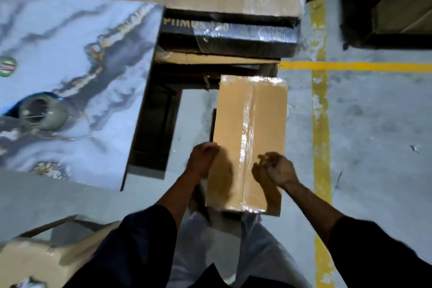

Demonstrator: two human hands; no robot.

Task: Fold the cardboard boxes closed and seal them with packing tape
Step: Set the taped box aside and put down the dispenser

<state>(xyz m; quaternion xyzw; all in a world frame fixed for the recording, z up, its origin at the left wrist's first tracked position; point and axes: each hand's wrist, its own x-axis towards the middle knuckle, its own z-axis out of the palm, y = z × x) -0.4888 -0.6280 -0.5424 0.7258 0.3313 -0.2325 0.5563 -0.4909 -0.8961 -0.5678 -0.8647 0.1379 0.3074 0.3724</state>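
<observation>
A: Where does the cardboard box (250,142) lie?

B: It lies on the concrete floor (374,124), just in front of the person's legs. Its long axis runs from 6 o'clock to 12 o'clock, away from the person. The flaps are folded shut and a shiny strip of packing tape (246,138) runs along the middle seam, from the near edge to the far edge.

A: And the hands?

B: Both are at the near end. The left hand (202,159) is at the left long edge, at about 9 o'clock from the seam; its fingers are curled, but whether they grip the edge cannot be told. The right hand (278,169) hovers over the right half of the top, at about 3 o'clock from the seam, fingers loosely curled and holding nothing.

A: Where is the tape roll (41,112)?

B: On the marble-patterned surface (81,54), at about 10 o'clock from the box, well apart. The left hand is nearer to it, so probably this hand would reach for it.
</observation>
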